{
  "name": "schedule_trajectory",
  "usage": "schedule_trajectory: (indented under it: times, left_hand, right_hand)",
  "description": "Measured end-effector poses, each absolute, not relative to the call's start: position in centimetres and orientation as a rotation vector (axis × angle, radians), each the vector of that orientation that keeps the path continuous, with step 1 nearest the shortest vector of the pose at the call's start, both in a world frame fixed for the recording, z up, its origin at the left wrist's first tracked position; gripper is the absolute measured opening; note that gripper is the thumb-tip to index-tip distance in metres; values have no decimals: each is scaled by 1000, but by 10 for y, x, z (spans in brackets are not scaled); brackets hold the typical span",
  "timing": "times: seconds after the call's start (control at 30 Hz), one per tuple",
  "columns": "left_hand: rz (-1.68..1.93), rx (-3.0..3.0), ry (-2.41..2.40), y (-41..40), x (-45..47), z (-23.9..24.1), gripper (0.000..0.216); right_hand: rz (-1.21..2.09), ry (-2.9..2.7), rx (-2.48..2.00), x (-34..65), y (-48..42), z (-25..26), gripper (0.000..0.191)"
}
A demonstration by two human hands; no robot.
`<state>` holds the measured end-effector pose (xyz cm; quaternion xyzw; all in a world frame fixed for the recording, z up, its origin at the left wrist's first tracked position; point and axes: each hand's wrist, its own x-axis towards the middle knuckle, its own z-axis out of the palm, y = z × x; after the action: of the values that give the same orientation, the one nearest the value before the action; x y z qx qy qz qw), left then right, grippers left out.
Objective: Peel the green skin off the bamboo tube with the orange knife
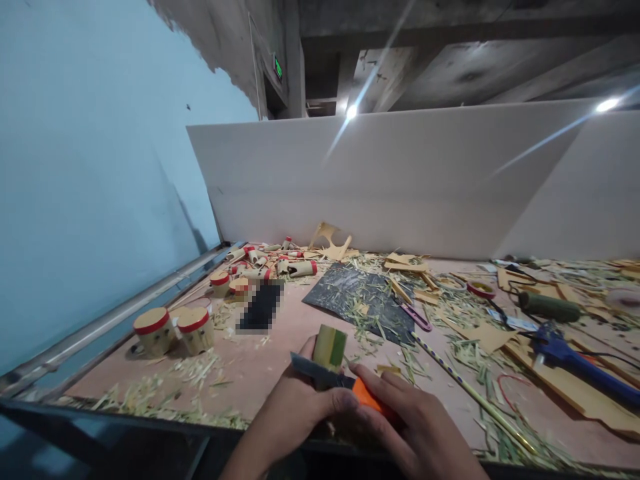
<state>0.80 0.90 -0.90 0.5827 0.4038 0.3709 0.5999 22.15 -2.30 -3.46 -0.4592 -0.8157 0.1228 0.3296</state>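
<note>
My left hand (299,403) is closed around a short green bamboo piece (331,348), held near the table's front edge. A knife with an orange handle (369,396) is gripped in my right hand (407,412). Its dark blade (314,371) lies across the near side of the bamboo, and my left thumb presses by the base of the blade. The lower part of the bamboo is hidden behind the blade and my fingers.
Small bamboo drums with red rims (153,327) stand at the left. Behind my hands lie a dark sheet (345,293) strewn with shavings and a pink utility knife (416,317). A patterned stick (470,387) and a blue glue gun (583,363) are at the right.
</note>
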Motion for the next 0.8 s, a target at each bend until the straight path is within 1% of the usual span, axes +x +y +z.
schedule_trajectory:
  times: [0.1, 0.2, 0.37, 0.47, 0.6, 0.73, 0.8]
  left_hand:
    - [876, 1379, 882, 8, 8, -9, 50]
    - [905, 1448, 964, 9, 9, -10, 50]
    - [867, 1539, 1112, 10, 12, -10, 43]
    - [877, 1535, 1153, 10, 13, -10, 49]
    - [856, 1478, 1202, 7, 12, -8, 49]
    - [841, 1470, 1164, 4, 12, -4, 56]
    - [843, 1477, 1142, 3, 12, -3, 55]
  right_hand:
    - [311, -2145, -1210, 222, -23, -35, 45]
    - [309, -2129, -1230, 224, -22, -37, 45]
    - [318, -2101, -1262, 226, -21, -41, 44]
    - [302, -2067, -1292, 225, -21, -43, 45]
    - [264, -1979, -1323, 220, -21, -43, 47]
    - [196, -1697, -1560, 222, -13, -41, 49]
    - [133, -1607, -1679, 224, -9, -40, 52]
